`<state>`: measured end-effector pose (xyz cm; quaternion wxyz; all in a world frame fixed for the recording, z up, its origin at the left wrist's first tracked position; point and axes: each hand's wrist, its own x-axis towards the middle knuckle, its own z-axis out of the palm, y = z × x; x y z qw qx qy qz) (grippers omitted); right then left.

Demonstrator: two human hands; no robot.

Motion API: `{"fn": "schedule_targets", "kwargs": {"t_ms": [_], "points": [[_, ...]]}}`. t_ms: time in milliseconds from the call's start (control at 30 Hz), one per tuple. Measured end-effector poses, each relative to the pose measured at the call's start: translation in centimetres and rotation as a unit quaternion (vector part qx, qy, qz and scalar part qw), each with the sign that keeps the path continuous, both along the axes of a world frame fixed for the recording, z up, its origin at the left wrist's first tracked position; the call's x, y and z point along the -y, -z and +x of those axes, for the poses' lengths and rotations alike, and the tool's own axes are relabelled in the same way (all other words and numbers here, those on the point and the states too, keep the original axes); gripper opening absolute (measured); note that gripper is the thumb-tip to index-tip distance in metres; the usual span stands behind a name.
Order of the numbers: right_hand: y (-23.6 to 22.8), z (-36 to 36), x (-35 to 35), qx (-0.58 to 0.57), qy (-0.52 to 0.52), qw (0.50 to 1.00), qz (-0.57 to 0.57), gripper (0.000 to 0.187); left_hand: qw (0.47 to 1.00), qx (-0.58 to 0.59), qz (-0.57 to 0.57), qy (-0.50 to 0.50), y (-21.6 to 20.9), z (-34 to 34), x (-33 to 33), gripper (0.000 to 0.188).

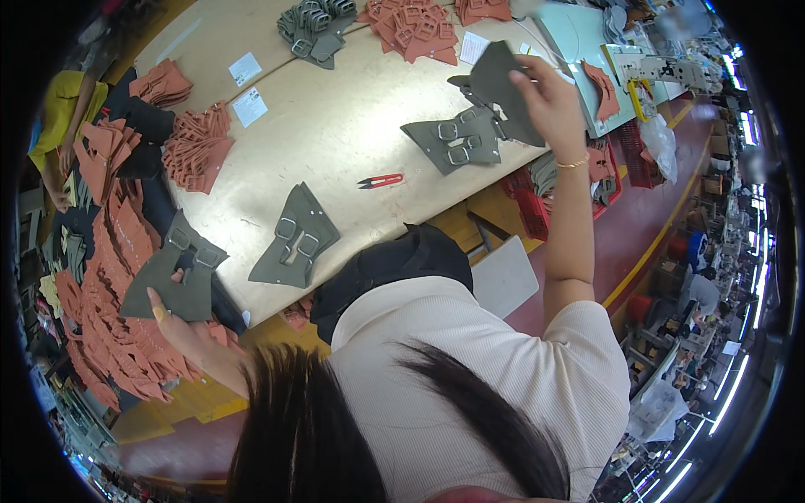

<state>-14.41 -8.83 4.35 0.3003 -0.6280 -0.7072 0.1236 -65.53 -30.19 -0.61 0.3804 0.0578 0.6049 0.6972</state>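
My left hand (170, 317), at the table's left edge, is closed on a dark olive shoe upper (172, 283) with silver buckles. Its thumb lies on the piece's face, and a fingertip shows through an opening in it. Raised over the far right, my right hand (551, 99) pinches another dark olive upper (496, 77) by its edge. Just below that one, a pile of buckled olive uppers (443, 144) lies on the table. A smaller olive pile (293, 251) rests near the front edge, between my hands. Red thread snips (383, 180) lie apart from both piles.
Stacks of terracotta uppers (411, 29) and olive ones (314, 29) sit at the table's far side. More terracotta pieces (126, 293) are heaped at left, near a person in yellow (67, 109). Red baskets (537, 210) and a sewing machine (671, 71) stand at right.
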Motion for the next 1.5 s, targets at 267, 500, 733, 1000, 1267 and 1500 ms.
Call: {"fn": "schedule_targets", "kwargs": {"t_ms": [267,500,733,1000,1267,1500], "points": [[5.3,8.6,1.0,-0.409,0.031,0.907,-0.092,0.04,0.999,-0.031,-0.008,-0.007,-0.7,2.3,0.5,0.046],[18.6,7.3,0.8,-0.018,0.139,0.986,-0.087,0.057,0.993,-0.053,-0.063,-0.085,-2.8,4.7,1.8,0.043],[26.4,-15.2,6.3,-0.201,-0.244,0.841,-0.44,0.033,0.995,-0.007,-0.001,-0.103,-2.5,4.2,5.3,0.044],[30.4,-25.5,10.0,-0.12,-0.144,0.871,-0.455,0.037,0.971,-0.067,-0.061,-0.22,-2.7,2.4,14.9,0.044],[29.3,-27.3,10.3,0.004,-0.231,0.881,-0.412,0.039,0.963,-0.074,-0.052,-0.252,-2.2,1.4,18.7,0.046],[18.9,-32.7,10.2,-0.244,-0.335,0.738,-0.533,0.021,0.972,-0.052,0.001,-0.229,-2.1,0.0,18.2,0.044]]}}
